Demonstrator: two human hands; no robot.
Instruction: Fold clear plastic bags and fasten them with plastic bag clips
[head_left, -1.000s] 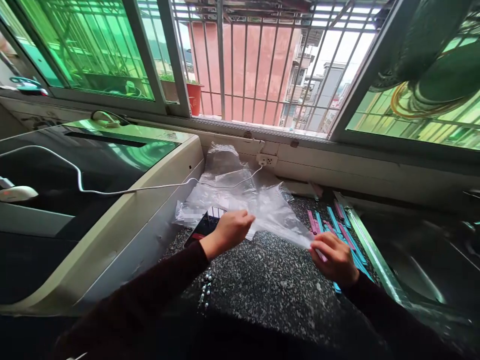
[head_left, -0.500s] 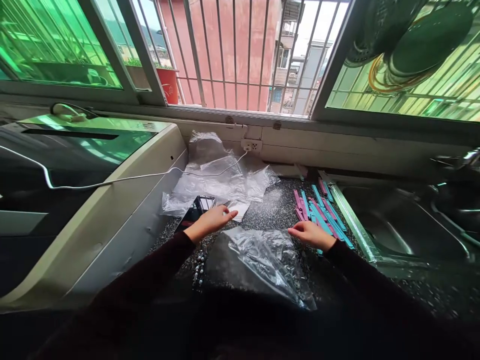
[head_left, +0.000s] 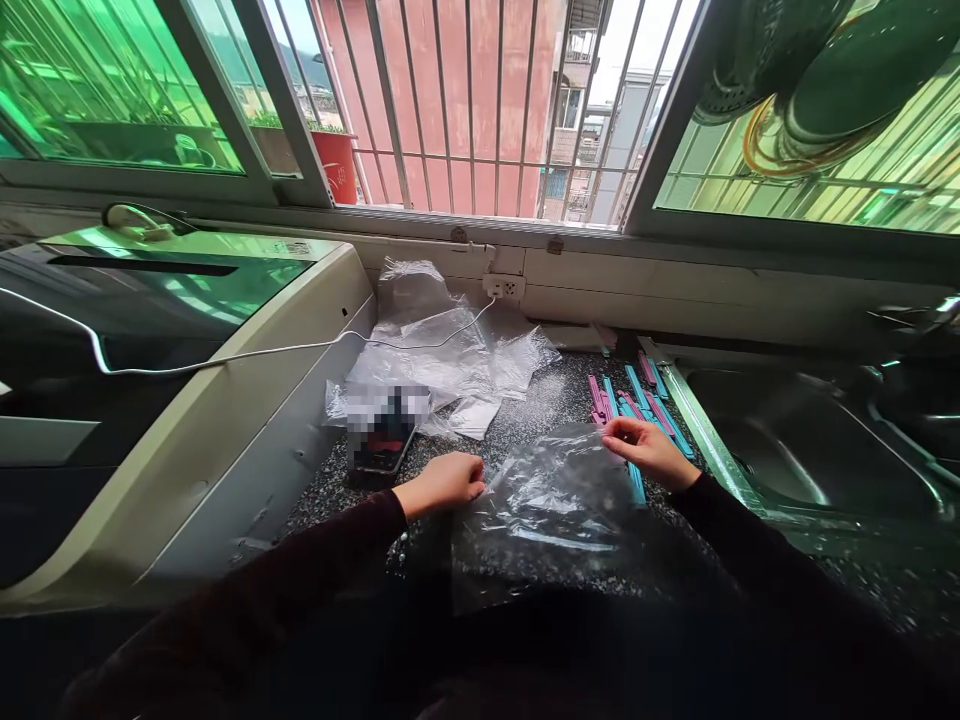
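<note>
A clear plastic bag (head_left: pixel 555 500) is spread over the speckled dark counter just in front of me. My right hand (head_left: pixel 646 452) pinches its upper right corner and holds that edge raised. At the upper left corner my left hand (head_left: pixel 448 482) is closed, fingers curled, gripping the bag's edge. Pink and blue narrow strips (head_left: pixel 636 485) lie in a loose pile beyond and beside my right hand, which covers part of them. Behind my left hand rests a phone (head_left: pixel 390 455), its upper part blurred out.
More clear plastic bags (head_left: pixel 442 350) lie in a heap at the back by the wall. A white cord (head_left: pixel 300 357) runs over them to a wall socket (head_left: pixel 504 287). A large pale appliance (head_left: pixel 292 400) borders the left, a steel sink (head_left: pixel 787 430) the right. Barred windows stand behind.
Both hands were apart from the bag, fingers loosely extended. Now they have closed on its upper corners, the left moving down and nearer, the right slightly up and right; the bag is spread and lifted.
</note>
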